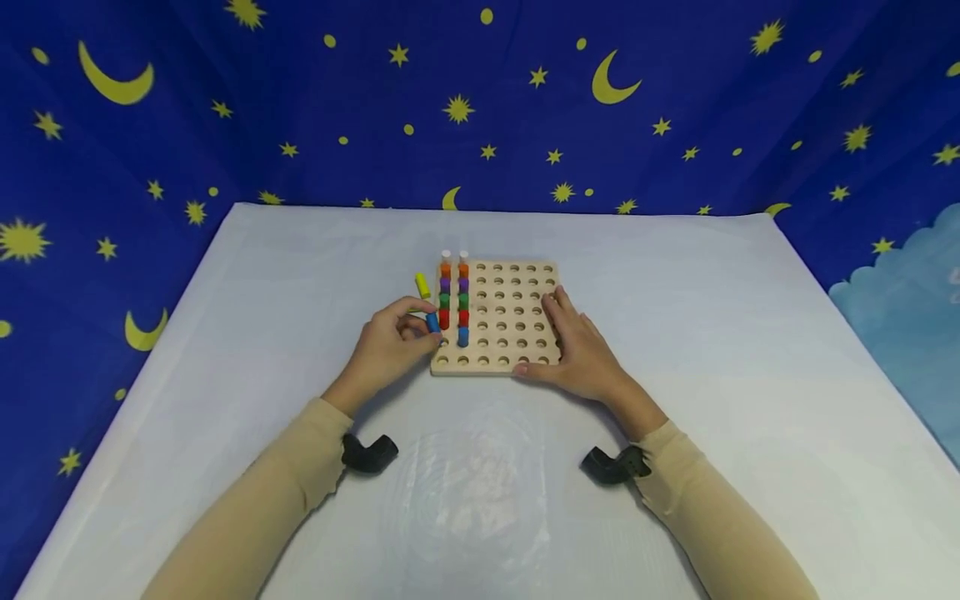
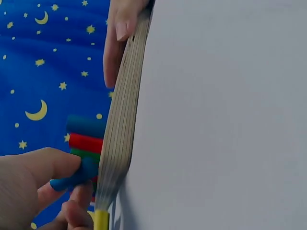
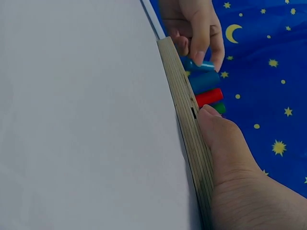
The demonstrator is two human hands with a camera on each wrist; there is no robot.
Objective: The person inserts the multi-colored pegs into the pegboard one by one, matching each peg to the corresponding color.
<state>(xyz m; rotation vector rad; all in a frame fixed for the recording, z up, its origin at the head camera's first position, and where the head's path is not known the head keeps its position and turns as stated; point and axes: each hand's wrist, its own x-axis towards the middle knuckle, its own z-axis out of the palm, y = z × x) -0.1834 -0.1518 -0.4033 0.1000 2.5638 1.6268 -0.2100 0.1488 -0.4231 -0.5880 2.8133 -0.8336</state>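
A wooden pegboard [image 1: 510,312] lies on the table, with rows of round holes. Two columns of coloured pegs stand at its left side: white, orange, purple, green and red in both, plus an upright blue peg [image 1: 462,337] in the second column. My left hand [image 1: 390,339] pinches another blue peg [image 1: 432,322] between thumb and fingers, tilted over the board's left edge, beside the red peg [image 1: 444,319]. The right hand [image 1: 581,350] rests across the board's front right corner, thumb [image 3: 223,143] at the front edge and fingers extended along the right side.
A yellow peg [image 1: 422,286] lies on the white table [image 1: 675,275] just left of the board. Black curved mounts [image 1: 371,454] project from both wrists. Behind the table hangs a blue cloth [image 1: 360,92] with yellow moons and stars.
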